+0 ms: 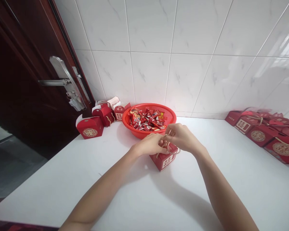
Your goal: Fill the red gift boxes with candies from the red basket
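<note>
A small red gift box (162, 162) with a cream double-happiness print stands on the white table in front of me. A twisted beige cord (175, 152) loops at its top. My left hand (150, 144) is closed at the top left of the box, thumb against it; its fingertips are partly hidden. From the right, my right hand (181, 137) pinches the cord just above the box. Right behind both hands is a red plastic basket (169, 113), holding many wrapped candies (148, 121).
Several open-topped red boxes (90, 127) stand at the back left, near a dark door (21, 73) with a metal handle (54, 82). More red boxes (257, 134), closed and corded, are grouped at the right. A tiled wall (149, 77) bounds the table's back.
</note>
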The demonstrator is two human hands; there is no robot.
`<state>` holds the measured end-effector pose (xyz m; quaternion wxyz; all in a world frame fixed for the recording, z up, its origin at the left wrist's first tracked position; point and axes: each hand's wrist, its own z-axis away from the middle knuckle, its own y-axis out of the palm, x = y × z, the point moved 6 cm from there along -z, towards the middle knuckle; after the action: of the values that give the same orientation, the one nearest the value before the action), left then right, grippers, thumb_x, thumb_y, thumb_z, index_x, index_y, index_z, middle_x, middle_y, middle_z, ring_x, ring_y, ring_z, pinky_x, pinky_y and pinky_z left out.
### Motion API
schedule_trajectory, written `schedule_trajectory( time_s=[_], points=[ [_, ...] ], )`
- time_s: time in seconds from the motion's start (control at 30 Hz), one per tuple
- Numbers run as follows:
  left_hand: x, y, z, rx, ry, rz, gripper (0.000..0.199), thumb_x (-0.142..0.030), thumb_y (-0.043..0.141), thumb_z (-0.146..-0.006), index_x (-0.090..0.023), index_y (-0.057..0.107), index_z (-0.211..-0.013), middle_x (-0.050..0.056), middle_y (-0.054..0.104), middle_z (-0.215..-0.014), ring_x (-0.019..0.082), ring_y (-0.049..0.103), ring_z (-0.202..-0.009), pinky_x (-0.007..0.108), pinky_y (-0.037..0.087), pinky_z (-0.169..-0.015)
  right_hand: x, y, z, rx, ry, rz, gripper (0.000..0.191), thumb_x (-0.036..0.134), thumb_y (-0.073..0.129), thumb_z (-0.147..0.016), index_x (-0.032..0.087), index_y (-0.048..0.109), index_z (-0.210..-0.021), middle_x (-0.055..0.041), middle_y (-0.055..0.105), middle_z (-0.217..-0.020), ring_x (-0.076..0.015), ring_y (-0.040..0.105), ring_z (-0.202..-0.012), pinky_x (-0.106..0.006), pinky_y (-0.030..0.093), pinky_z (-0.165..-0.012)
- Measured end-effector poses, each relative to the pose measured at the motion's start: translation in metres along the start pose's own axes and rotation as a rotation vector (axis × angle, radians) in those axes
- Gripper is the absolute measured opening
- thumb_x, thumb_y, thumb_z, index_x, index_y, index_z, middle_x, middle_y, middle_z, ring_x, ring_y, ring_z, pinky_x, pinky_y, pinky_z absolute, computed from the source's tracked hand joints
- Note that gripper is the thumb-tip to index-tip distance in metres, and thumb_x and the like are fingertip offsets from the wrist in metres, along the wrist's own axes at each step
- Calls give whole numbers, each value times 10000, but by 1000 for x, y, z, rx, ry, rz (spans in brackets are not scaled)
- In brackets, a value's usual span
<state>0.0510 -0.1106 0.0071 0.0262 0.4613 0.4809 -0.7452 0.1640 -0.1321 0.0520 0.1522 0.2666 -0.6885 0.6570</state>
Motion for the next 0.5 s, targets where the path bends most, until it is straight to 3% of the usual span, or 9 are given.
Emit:
schedule_trajectory(
  time_s=[0.17, 0.37, 0.5],
  points=[
    [3, 1, 0, 13, -7, 7, 289, -349, 713, -691, -205, 467, -642, -43, 511, -639, 143, 490, -609, 259, 317, -522, -16, -2, 2, 120, -2, 77, 163, 318, 728, -758, 209, 608, -754, -56, 701, -834, -184, 622, -697, -258, 384, -531],
    [5, 2, -1, 38, -22, -23, 221, -349, 694, -689, -194, 543, -641, -36, 571, -639, 145, 547, -626, 245, 331, -509, -21, 12, 9, 448, 82, 363, 319, 371, 781, -655, 205, 521, -573, -3, 562, -595, -164, 555, -568, -264, 346, -490],
    [6, 4, -1, 48, -17, -30, 223, -367, 675, -703, -195, 557, -625, -35, 581, -608, 140, 553, -588, 241, 334, -492, -14, 22, 5, 430, 60, 491, 351, 351, 766, -667, 208, 468, -551, 8, 484, -533, -188, 586, -629, -269, 330, -525]
  ],
)
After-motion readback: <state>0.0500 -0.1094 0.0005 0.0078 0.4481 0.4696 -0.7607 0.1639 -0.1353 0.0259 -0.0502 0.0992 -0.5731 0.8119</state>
